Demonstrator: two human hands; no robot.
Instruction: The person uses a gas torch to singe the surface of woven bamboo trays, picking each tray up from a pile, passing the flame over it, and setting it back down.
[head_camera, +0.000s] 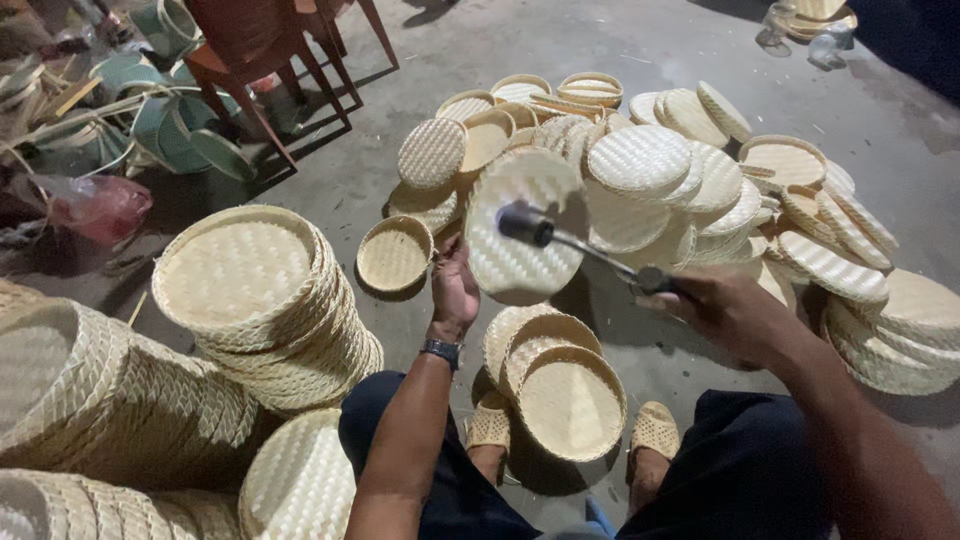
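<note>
Right now my left hand (455, 290) grips the rim of a round woven bamboo tray (520, 235), holding it up on edge above the concrete floor (340, 190). My right hand (725, 310) is closed around the handle of a torch (575, 245), its dark nozzle at the tray's face. Loose trays (690, 180) lie heaped behind it, and a tall stack (265, 305) stands beside my left arm.

**A basket-weaving workshop floor**

Woven bamboo trays lie heaped on the bare concrete floor (880, 120): a loose pile of round trays (700, 190), tall nested stacks (270, 310), bamboo strips (70, 110) and a red plastic chair (265, 50) nearby.
</note>
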